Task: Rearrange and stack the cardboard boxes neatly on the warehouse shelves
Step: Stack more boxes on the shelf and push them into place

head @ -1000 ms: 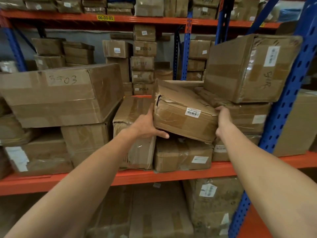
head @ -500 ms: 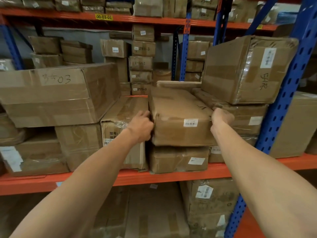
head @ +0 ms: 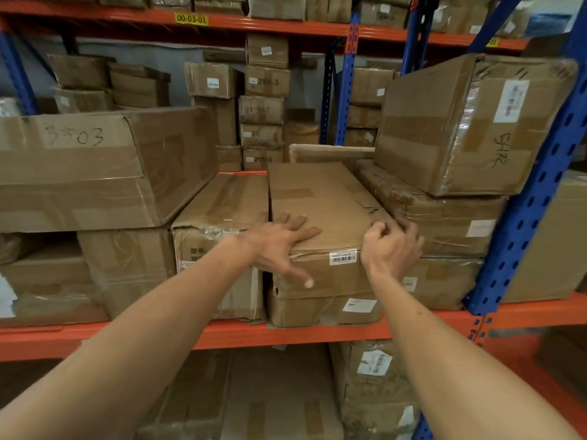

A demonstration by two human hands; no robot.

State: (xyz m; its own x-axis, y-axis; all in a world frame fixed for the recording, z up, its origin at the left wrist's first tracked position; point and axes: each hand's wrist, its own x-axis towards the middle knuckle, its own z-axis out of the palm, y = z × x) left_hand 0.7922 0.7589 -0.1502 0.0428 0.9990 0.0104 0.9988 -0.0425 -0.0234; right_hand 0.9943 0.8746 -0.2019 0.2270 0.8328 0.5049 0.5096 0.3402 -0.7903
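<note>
A long brown cardboard box [head: 320,204] with a barcode label on its front lies flat on a lower box [head: 317,308] in the middle of the orange shelf [head: 286,336]. My left hand [head: 281,246] rests spread on its front left corner, fingers on top and thumb down the front face. My right hand [head: 392,249] is curled over its front right corner, against the taped box [head: 444,217] beside it.
A big box marked 3503 [head: 95,166] overhangs on the left, with a taped box [head: 222,214] between it and the long box. A large box [head: 470,122] tops the right stack by the blue upright [head: 527,217]. More boxes fill the shelves behind, above and below.
The long box was tilted in both hands a second ago; it has been lowered flat onto the lower box and pushed back. My hands moved from its sides to its front corners.
</note>
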